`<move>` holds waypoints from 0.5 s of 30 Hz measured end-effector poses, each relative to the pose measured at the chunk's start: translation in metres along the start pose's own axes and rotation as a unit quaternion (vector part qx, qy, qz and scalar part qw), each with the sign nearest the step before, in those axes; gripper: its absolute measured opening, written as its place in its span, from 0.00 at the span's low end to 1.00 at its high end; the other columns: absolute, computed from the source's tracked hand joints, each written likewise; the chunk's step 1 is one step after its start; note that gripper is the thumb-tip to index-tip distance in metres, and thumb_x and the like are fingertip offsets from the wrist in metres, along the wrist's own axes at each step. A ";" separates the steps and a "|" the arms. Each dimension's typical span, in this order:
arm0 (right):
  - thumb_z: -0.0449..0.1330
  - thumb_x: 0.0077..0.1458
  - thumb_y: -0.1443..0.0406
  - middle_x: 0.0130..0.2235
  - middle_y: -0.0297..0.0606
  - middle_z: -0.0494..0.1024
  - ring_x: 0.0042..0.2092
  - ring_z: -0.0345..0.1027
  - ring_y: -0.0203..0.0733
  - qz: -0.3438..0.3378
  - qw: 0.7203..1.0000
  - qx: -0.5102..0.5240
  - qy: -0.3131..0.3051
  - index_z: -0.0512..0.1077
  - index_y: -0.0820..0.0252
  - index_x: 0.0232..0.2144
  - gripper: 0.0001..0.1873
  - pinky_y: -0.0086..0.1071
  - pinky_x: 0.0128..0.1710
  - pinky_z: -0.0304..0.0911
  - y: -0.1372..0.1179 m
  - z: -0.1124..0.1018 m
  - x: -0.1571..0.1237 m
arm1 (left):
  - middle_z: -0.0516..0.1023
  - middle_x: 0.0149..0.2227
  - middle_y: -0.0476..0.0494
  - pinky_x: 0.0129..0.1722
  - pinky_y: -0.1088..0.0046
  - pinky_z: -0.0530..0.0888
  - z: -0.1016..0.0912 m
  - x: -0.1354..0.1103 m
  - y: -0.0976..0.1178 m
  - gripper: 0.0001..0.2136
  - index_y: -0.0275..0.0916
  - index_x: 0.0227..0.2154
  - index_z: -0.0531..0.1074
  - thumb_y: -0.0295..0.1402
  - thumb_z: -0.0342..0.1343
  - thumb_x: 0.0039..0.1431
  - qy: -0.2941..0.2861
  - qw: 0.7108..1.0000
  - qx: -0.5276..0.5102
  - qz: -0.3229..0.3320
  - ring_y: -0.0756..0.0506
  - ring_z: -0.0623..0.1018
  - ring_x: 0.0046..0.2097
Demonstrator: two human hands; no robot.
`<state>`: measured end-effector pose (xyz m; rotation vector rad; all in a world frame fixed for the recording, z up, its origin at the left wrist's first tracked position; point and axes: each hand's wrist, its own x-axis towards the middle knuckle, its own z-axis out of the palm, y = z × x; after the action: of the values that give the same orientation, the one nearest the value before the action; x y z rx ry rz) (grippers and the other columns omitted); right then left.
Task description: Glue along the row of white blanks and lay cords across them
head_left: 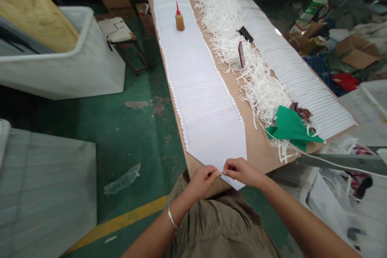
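Observation:
My left hand (205,181) and my right hand (243,172) meet at the near end of the table, fingers pinched together. A tiny bit of white shows between their fingertips, too small to name. Right beneath them, the pointed corner of a white sheet (214,137) sticks out past the table's edge. This sheet is the nearest of a long row of overlapping white pieces running away from me. A squeeze bottle (179,23) with amber contents and a red nozzle stands upright on the row, farther back.
A heap of loose white strips (266,92) runs along the brown tabletop (254,141). Beside it lie a green cloth (292,129), a dark red flat object (241,54) and a second white row (290,60). White bins (102,68) stand left; a stool (130,48) is behind.

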<state>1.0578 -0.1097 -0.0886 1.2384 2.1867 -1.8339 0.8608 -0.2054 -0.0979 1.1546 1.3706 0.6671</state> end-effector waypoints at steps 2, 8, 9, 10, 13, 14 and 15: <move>0.61 0.58 0.58 0.25 0.30 0.73 0.29 0.62 0.35 -0.011 1.000 -0.006 -0.027 0.75 0.59 0.30 0.11 0.29 0.30 0.54 0.007 -0.004 0.012 | 0.73 0.24 0.48 0.33 0.73 0.67 -0.002 -0.008 -0.005 0.18 0.37 0.31 0.77 0.47 0.52 0.62 0.029 0.997 -0.065 -0.034 0.47 0.71 0.29; 0.61 0.55 0.56 0.23 0.31 0.73 0.27 0.62 0.36 -0.015 0.998 -0.014 -0.058 0.76 0.58 0.27 0.12 0.30 0.29 0.55 0.039 -0.040 0.043 | 0.70 0.21 0.48 0.30 0.74 0.64 -0.002 -0.011 -0.032 0.19 0.36 0.24 0.74 0.50 0.59 0.54 0.208 0.956 -0.160 -0.133 0.49 0.68 0.26; 0.61 0.54 0.56 0.23 0.31 0.73 0.27 0.62 0.36 -0.011 0.999 -0.017 -0.049 0.76 0.58 0.27 0.13 0.30 0.29 0.55 0.047 -0.051 0.047 | 0.70 0.21 0.49 0.29 0.75 0.64 -0.003 -0.009 -0.039 0.18 0.36 0.24 0.74 0.49 0.60 0.53 0.235 0.946 -0.170 -0.143 0.49 0.68 0.26; 0.61 0.54 0.55 0.22 0.31 0.73 0.26 0.62 0.36 -0.007 0.999 -0.021 -0.036 0.76 0.58 0.26 0.14 0.30 0.29 0.55 0.055 -0.063 0.051 | 0.69 0.21 0.50 0.28 0.75 0.64 -0.005 -0.006 -0.046 0.18 0.36 0.24 0.73 0.49 0.60 0.52 0.259 0.938 -0.177 -0.149 0.50 0.67 0.25; 0.60 0.53 0.52 0.23 0.31 0.73 0.27 0.62 0.37 0.009 0.999 -0.031 0.017 0.75 0.59 0.26 0.16 0.31 0.30 0.56 0.078 -0.097 0.061 | 0.67 0.20 0.52 0.27 0.76 0.62 -0.012 0.004 -0.065 0.17 0.37 0.23 0.70 0.47 0.62 0.51 0.306 0.923 -0.179 -0.150 0.51 0.65 0.24; 0.60 0.53 0.51 0.24 0.32 0.73 0.28 0.63 0.37 0.013 0.999 -0.034 0.035 0.75 0.59 0.26 0.17 0.31 0.31 0.56 0.086 -0.107 0.064 | 0.66 0.20 0.53 0.27 0.76 0.62 -0.014 0.008 -0.070 0.17 0.37 0.23 0.70 0.47 0.62 0.51 0.315 0.921 -0.173 -0.148 0.52 0.64 0.24; 0.60 0.53 0.50 0.24 0.32 0.73 0.28 0.63 0.38 0.017 0.998 -0.036 0.052 0.74 0.59 0.26 0.18 0.32 0.31 0.57 0.092 -0.115 0.066 | 0.66 0.20 0.53 0.27 0.76 0.62 -0.016 0.012 -0.074 0.17 0.37 0.22 0.69 0.46 0.62 0.51 0.322 0.920 -0.165 -0.147 0.52 0.64 0.24</move>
<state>1.1171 0.0216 -0.1616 1.3783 2.2465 -1.6997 0.8286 -0.2165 -0.1670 0.4440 1.8425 1.0629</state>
